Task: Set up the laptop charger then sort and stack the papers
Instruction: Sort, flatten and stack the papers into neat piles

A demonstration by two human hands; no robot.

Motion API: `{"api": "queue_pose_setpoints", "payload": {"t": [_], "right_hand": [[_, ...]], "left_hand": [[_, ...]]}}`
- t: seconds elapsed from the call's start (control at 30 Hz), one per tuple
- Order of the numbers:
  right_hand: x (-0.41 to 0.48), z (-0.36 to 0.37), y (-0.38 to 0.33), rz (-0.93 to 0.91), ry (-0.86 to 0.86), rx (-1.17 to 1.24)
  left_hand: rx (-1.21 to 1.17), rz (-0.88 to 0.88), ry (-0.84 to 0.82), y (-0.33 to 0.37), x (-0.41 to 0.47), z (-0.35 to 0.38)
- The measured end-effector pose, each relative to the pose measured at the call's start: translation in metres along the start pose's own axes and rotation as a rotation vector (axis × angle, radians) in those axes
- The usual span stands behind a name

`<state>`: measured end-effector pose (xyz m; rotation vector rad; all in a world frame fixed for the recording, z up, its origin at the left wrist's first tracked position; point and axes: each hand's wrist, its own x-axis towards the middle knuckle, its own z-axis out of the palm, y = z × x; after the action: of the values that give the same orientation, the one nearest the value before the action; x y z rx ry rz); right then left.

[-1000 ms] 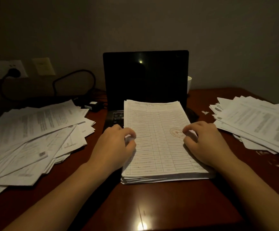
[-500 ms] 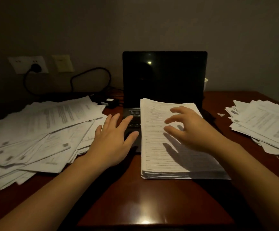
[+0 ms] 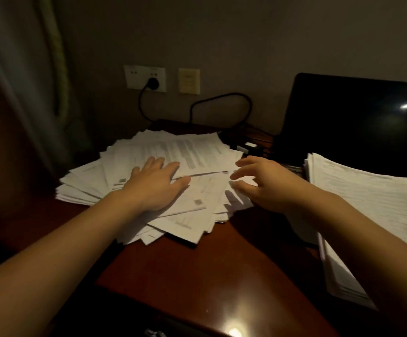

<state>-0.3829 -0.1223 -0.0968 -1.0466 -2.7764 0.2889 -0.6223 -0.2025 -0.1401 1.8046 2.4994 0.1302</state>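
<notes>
- Two bare forearms reach over the near edge of the table [image 3: 209, 276] toward the papers.
- Left hand [image 3: 157, 183]: grip open, palm down, fingers straight, pressing flat on top of the loose pile [image 3: 197, 207].
- Right hand [image 3: 268, 183]: grip open and holding nothing. The fingers are spread and slightly bent above the right edge of the same pile. Whether any fingertip touches paper cannot be told.
- Loose pile: lies left of centre on the table, fanned out. The sheets point several ways, so no single long axis applies. The topmost sheets run roughly left to right.
- Squared stack [image 3: 372, 198]: lies on the right, near the pile but apart from it. Its long axis runs away from the person, with the far short edge at the base of the laptop [image 3: 355, 117].
- Charger brick [image 3: 248, 145]: rests on the table between the pile and the laptop. Its cable [image 3: 222, 95] loops up and back toward a plug [image 3: 152, 81] seated in the wall socket [image 3: 145, 77]. The laptop-side connector is hidden.
- Progress, as a judgement: the charger setup appears complete and one stack is formed. The loose pile remains to be sorted and squared, so the task is roughly midway.
</notes>
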Motion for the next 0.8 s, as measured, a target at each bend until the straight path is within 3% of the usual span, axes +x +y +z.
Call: {"api": "queue_pose_setpoints", "payload": {"t": [0.13,0.27,0.33,0.5,0.7,0.8], "right_hand": [[0.031,0.013,-0.024,-0.019,-0.065,0.014],[0.046,0.029,-0.035,-0.04,-0.098,0.045],[0.05,0.035,-0.034,-0.023,-0.068,0.081],[0.064,0.045,-0.021,0.022,0.018,0.169],[0.077,0.042,-0.024,0.144,-0.002,0.108],[0.065,0.037,-0.038,0.158,-0.015,0.102]], "left_hand": [[0.107,0.025,0.052,-0.01,-0.001,-0.003],[-0.062,0.096,0.188,-0.021,0.016,-0.029],[-0.121,0.136,0.103,-0.041,0.035,-0.034],[-0.014,0.084,-0.141,-0.088,0.052,-0.014],[0.033,0.086,0.044,-0.079,0.049,-0.039],[-0.026,0.089,-0.111,-0.086,0.035,-0.011]]}}
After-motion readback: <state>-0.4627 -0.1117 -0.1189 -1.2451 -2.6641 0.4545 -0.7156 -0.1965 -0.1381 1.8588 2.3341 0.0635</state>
